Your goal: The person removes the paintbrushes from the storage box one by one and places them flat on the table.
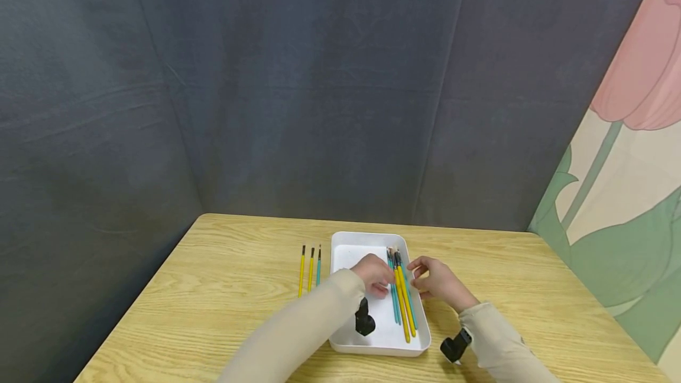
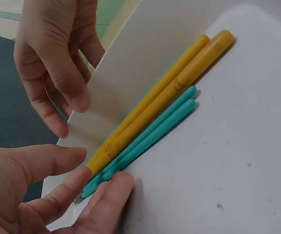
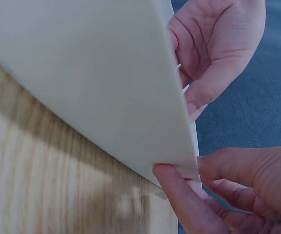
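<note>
A white tray (image 1: 372,344) holds several paintbrushes, yellow (image 2: 164,107) and teal (image 2: 155,139), lying side by side along its right wall with bristles at the far end. My left hand (image 1: 374,275) reaches into the tray from the left. Its fingertips (image 2: 118,187) touch the brushes near their bristle end, with thumb and forefinger apart. At the tray's right wall, my right hand (image 1: 438,281) pinches the rim, a finger (image 3: 169,178) against the outer face and the thumb on the rim's other side.
Left of the tray, two yellow paintbrushes (image 1: 301,270) and a teal paintbrush (image 1: 318,268) lie on the wooden table (image 1: 239,288), their near ends partly behind my left sleeve. A dark curtain (image 1: 319,105) hangs behind the table, and a flower-painted wall (image 1: 633,205) stands right.
</note>
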A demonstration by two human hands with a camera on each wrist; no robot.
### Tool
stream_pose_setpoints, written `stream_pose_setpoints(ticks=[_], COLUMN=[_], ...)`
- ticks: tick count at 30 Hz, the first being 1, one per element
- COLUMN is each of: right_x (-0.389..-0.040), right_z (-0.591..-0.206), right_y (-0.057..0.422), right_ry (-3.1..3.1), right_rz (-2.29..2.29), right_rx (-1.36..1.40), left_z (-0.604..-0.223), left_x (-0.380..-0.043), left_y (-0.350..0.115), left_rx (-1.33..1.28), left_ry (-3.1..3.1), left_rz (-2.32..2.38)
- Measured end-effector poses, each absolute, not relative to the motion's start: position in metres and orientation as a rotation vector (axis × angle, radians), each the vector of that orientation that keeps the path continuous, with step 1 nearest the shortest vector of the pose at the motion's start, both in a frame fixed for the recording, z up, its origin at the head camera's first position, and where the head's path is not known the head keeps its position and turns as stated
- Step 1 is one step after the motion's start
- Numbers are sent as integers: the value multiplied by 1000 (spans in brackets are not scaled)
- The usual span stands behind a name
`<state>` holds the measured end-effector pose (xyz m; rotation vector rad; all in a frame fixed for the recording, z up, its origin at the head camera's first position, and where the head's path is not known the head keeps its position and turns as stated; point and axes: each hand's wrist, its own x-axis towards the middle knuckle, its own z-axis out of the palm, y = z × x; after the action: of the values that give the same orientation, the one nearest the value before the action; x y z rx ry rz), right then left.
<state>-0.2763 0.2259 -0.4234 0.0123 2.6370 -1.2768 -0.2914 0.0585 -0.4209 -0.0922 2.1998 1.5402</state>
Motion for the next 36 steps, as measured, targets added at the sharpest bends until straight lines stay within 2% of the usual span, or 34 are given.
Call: stream_pose_setpoints(ticks=[9, 26, 36], right_x=[-277, -276, -277], right_z=[-424, -424, -425], right_y=[226, 226, 225], right_ry=[2639, 2627, 2629], right_rz=[-1278, -1305, -1307], right_rx=[9, 9, 17], left_z=[-441, -456, -443], left_x=[-310, -321, -312], left_y=[69, 73, 72], left_rx=[-137, -91, -33], left_ry=[2295, 2405, 2509], left_rz=[1472, 1353, 1206])
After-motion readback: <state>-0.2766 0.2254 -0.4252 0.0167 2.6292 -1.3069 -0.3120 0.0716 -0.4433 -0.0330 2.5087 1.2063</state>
